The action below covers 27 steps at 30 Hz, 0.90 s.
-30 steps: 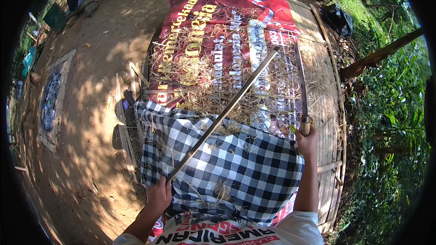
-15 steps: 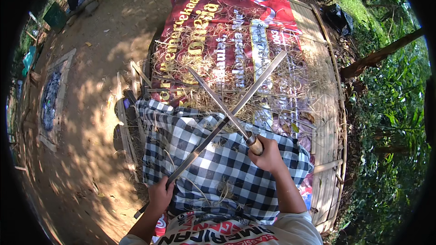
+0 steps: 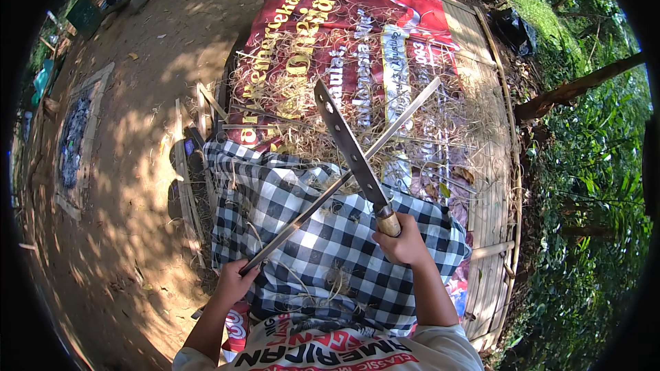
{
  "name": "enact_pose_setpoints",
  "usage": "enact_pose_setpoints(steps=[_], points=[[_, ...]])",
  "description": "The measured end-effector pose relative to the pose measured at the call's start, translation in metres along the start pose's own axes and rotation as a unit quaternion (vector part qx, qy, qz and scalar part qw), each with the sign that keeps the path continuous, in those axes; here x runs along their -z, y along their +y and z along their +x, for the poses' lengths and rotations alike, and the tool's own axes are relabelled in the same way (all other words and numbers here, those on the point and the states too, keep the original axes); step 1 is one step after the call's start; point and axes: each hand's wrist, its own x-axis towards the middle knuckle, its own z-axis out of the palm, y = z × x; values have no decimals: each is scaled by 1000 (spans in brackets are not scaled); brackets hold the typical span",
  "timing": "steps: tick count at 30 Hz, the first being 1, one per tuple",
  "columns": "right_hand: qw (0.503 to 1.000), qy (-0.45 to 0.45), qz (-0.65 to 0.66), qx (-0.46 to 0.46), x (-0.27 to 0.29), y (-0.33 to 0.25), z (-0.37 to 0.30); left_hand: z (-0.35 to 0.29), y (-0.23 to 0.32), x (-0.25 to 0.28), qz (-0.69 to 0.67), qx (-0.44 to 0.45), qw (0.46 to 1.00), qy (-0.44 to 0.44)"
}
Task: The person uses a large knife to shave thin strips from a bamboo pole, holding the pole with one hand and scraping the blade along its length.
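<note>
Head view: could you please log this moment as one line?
left hand: holds long strip; right hand: grips knife; knife: crosses over strip, contact unclear; checked cloth: beneath strip; red banner: strewn with shavings

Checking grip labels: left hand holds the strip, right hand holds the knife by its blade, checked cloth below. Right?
Not quite; the knife grip is wrong. The head view shows the right hand holding the knife by its wooden handle. The rest stands: left hand on the strip, checked cloth below.
</note>
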Motion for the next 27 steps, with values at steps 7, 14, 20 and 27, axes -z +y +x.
enact_pose_setpoints(steps=[7, 14, 20, 27], points=[[929, 37, 354, -101, 36, -11, -6, 0, -1, 17, 138, 52, 989, -8], [988, 106, 86, -67, 29, -1, -19, 7, 13, 16, 207, -10, 978, 23], [928, 52, -355, 103, -24, -15, -25, 15, 25, 1, 200, 7, 979, 20], [865, 10, -471, 171, -27, 13, 12, 7, 38, -11, 233, 1, 969, 76]])
